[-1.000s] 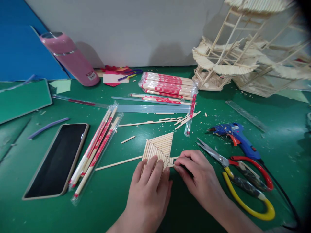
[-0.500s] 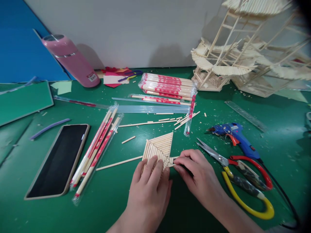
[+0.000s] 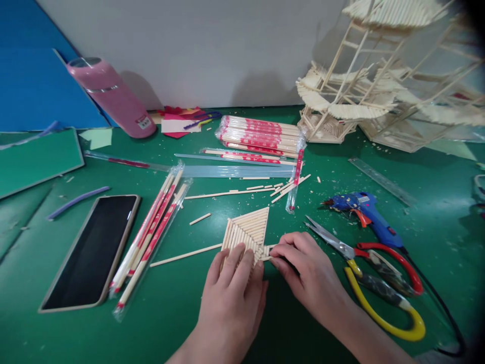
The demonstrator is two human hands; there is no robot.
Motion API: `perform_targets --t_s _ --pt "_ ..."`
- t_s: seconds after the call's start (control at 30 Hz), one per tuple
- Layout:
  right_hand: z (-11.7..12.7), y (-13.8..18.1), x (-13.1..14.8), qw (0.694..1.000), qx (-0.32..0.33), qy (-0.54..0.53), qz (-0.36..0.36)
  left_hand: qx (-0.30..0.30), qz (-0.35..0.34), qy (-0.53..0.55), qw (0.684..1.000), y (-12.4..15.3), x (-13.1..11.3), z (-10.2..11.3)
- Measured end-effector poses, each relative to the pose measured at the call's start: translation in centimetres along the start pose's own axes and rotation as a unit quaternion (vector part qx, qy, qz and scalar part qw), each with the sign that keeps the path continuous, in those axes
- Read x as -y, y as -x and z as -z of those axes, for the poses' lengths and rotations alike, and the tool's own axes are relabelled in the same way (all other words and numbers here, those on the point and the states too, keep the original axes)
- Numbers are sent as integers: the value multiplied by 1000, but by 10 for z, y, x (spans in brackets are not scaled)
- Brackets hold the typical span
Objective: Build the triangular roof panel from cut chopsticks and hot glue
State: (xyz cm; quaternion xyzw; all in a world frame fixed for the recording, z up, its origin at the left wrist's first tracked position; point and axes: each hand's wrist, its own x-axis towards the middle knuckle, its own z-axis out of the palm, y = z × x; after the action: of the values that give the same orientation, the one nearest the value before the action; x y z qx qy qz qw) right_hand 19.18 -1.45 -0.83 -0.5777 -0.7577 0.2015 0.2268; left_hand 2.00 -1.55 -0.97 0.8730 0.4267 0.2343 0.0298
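A small panel of wooden sticks [image 3: 249,227], laid in angled rows that meet at a corner, rests on the green table. My left hand [image 3: 235,288] lies over its lower part, fingers spread and pressing it down; that part is hidden. At the panel's right side, my right hand [image 3: 303,268] is closed, with thumb and forefinger pinching the end of a short wooden stick [image 3: 266,258]. The stick's far end meets the panel's corner, where several short pieces bunch together. One long stick [image 3: 185,254] lies to the left, its tip close to the panel.
Scissors [image 3: 341,245] and a blue glue gun [image 3: 359,210] lie right of my hands. Left are wrapped chopsticks [image 3: 151,237] and a phone [image 3: 91,253]. Behind stand a pink bottle [image 3: 113,98], a chopstick bundle [image 3: 261,135] and a stick-built model [image 3: 341,106]; a ruler [image 3: 381,181] lies nearby.
The view has shifted very slightly. Both hands and the stick panel stay practically where they were.
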Motion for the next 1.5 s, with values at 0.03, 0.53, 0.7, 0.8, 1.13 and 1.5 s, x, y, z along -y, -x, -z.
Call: perform_targets --t_s 0.03,0.53,0.7,0.8,1.13,1.5 --pt "0 0 0 1000 3 2 0 1 0 0 1000 0 0 0" --pt "6 -2 2 998 43 12 36 -13 7 43 999 -4 2 4" --pt "17 1 7 998 55 5 44 7 30 50 998 -11 -3 10" --pt "24 4 12 997 61 -5 49 55 46 46 996 -16 -9 15" --pt "36 15 16 996 59 -10 72 156 42 120 980 -19 -16 29" --pt "65 55 -20 990 -114 9 -82 146 72 279 946 -28 -8 41"
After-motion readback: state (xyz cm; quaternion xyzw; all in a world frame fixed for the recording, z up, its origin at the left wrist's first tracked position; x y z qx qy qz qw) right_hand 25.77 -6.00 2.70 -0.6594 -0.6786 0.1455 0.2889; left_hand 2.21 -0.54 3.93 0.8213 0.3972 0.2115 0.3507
